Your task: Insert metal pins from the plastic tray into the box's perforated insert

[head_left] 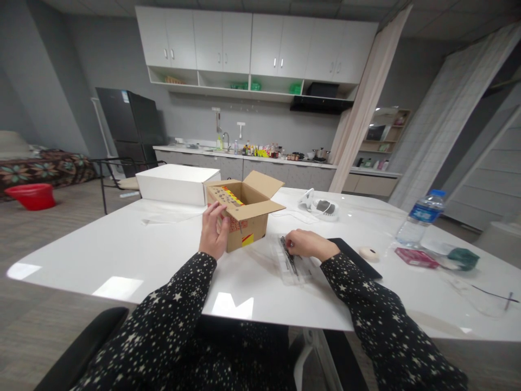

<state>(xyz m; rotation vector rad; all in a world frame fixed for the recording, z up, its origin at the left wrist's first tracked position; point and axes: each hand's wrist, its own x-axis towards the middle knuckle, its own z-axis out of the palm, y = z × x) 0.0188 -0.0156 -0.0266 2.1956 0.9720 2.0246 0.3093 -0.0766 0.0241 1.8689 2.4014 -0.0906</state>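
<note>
Nearest the camera, your two star-patterned sleeves (171,320) cross the near edge of the white bench (122,255) and angle inward toward its middle. Your left hand (214,231) is open, fingers spread and laid flat against the near left face of the cardboard box (244,214), with the fingertips up at its rim. The box stands upright near the bench centre, all flaps open, with red and yellow labels on its front. Your right hand (307,244) is loosely curled, fingertips resting on a dark slender tool (288,256); whether it is actually pinched, you cannot tell from this view. The tool lies on a clear plastic case (293,269) flat on the bench, just to the right of the box and apart from it.

Behind the box sits a white box (175,184), close to the far left edge. A dark flat pad (358,258) lies under your right forearm, with a small round object (368,253) beside it. Further right stand a water bottle (419,220), a pink packet (415,257) and a green item (464,258), well apart from your hands. The bench surface left of the box, out to the rounded left corner, is bare. A black chair arm (81,347) sits below the near edge at your left.
</note>
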